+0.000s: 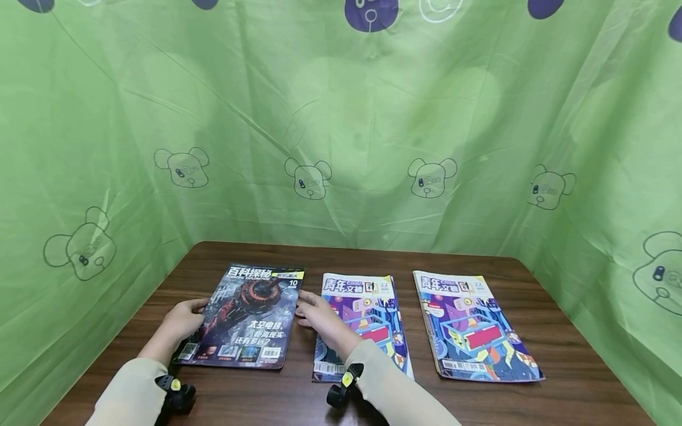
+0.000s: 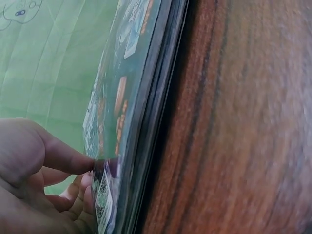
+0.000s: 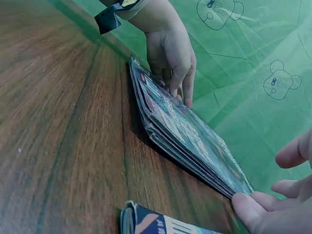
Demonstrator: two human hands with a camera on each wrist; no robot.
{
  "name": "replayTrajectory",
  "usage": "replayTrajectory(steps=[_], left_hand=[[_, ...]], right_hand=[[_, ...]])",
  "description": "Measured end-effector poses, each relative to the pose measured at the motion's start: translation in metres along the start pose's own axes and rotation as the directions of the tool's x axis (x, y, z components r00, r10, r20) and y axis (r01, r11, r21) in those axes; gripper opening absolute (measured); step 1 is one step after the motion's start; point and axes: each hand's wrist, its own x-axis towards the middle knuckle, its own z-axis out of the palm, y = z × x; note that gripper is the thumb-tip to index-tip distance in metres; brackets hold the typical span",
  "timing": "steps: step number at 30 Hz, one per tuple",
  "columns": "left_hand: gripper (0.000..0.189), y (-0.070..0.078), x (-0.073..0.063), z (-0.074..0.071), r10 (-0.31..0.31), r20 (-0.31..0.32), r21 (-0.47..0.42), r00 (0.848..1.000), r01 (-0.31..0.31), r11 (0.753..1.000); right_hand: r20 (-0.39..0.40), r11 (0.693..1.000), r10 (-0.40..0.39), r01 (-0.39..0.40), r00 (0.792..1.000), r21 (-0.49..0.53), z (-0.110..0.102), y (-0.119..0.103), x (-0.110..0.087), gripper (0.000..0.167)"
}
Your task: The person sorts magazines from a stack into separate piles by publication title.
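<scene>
A stack of magazines with a dark space-themed cover (image 1: 250, 313) lies at the left of the table. My left hand (image 1: 183, 319) is at its left edge; in the left wrist view the thumb (image 2: 68, 157) touches the cover side near a small printed code. From the other side, my right hand (image 1: 322, 319) reaches the right edge, and in the right wrist view a fingertip (image 3: 247, 207) touches the layered edge while another digit stands apart. The right forearm passes over a purple magazine (image 1: 367, 313) in the middle, hiding part of it.
Another pile of purple magazines (image 1: 476, 325) lies at the right, its left side showing several layers. All rest on a brown wooden table (image 1: 426, 402). A green curtain (image 1: 367, 130) with bear prints hangs behind the table and along both sides.
</scene>
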Motion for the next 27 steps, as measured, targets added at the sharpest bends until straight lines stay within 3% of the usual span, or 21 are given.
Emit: replayTrajectory(steps=[16,27], left_hand=[[0.061,0.000,0.000,0.003,0.014,-0.110,-0.016,0.994,-0.016,1.000],[0.052,0.029,-0.006,0.025,0.095,-0.088,-0.134,0.992,-0.106,0.985]], right_hand=[[0.078,0.999,-0.022,0.025,0.997,-0.044,-0.020,-0.005,-0.010,0.051],[0.102,0.995,-0.023,0.032,0.995,-0.093,-0.045,-0.005,-0.015,0.054]])
